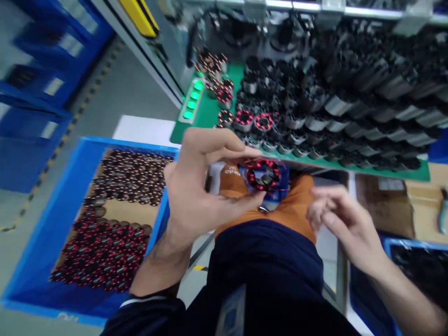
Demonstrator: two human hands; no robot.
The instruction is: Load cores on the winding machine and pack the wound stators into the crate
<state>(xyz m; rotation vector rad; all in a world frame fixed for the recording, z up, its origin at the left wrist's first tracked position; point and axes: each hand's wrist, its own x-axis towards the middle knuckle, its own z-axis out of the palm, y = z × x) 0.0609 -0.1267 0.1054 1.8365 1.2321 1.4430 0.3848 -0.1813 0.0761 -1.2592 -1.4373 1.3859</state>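
Left side: I find a blue bin (73, 302) on the floor side of the bench, with cardboard (129, 211) inside it. On the cardboard stand two packed groups: copper-wound parts (131, 177) in the far half, red-wound parts (105, 256) in the near half. A bare patch of cardboard lies between them, toward the bin's right wall; at the left the groups nearly meet. Lower right: I note a second bin (388, 247), blue-rimmed, holding dark items too blurred to identify. A carton (385, 205) sits just beyond it. Upper left: blue shelf bins (28, 158) bear white labels; contents unclear.

On the bench, a green mat (178, 133) carries dense rows of metal cores (336, 105), with some copper-wound and red-wound pieces at the left end, beside a strip of green lights (193, 95).

The red-wound stator (266, 179) is in the left hand (196, 186), clamped at its rim between the thumb below and the fingers above. It is held over the lap, just short of the mat's near edge, its opening facing me. A thin red wire (292, 190) runs from it toward the right hand (345, 219). That hand is blurred, fingers curled, apart from the stator; I cannot tell whether its fingertips pinch the wire.
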